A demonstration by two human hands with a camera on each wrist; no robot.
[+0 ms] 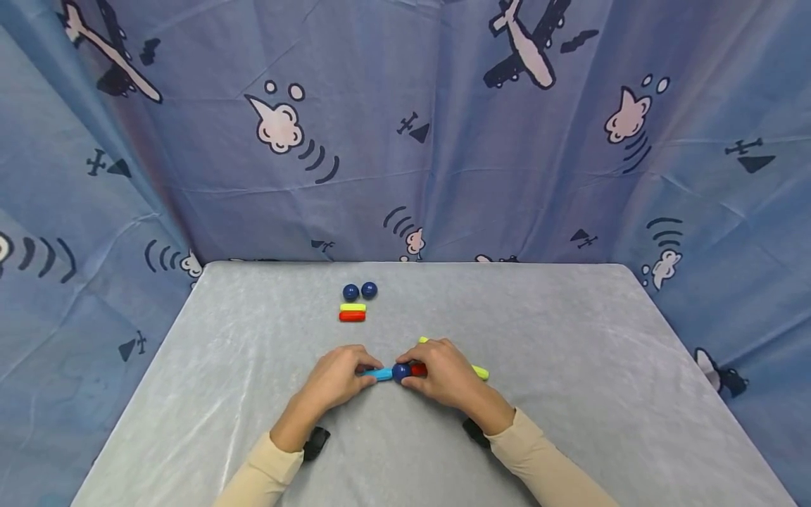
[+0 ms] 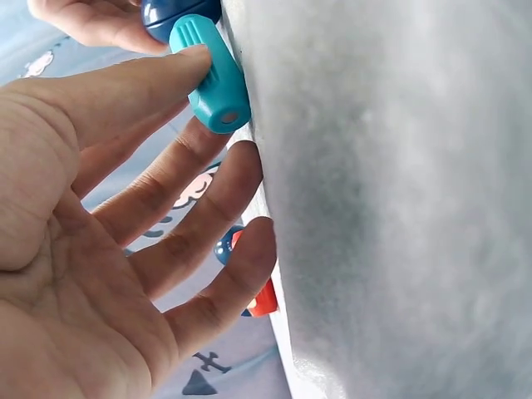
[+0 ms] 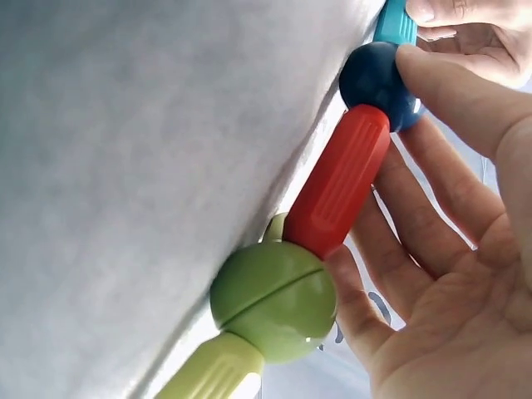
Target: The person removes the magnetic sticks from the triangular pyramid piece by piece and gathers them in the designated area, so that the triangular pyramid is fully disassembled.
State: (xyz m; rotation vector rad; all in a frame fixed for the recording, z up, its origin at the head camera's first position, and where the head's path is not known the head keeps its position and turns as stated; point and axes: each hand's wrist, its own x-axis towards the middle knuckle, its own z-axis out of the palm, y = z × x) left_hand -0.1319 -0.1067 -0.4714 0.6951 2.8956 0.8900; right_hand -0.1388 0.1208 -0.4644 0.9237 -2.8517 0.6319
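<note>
1. Table cover (image 1: 570,366): grey cloth, matt, slightly fuzzy with a faint sheen.
2. Backdrop (image 1: 443,155): blue printed fabric, thin, creased, matt.
3. Blue rod (image 2: 212,79) and red rod (image 3: 341,191): plastic, ribbed, satin.
4. Dark blue ball (image 3: 378,83): smooth, semi-gloss.
5. Green ball (image 3: 274,299): glossy plastic with a visible seam.
6. Sleeves (image 1: 545,465): beige knit cloth, matt.

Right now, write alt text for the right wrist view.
The right hand holds a chain of toy pieces against the grey table: dark blue ball, red rod, green ball, yellow-green rod.
</note>
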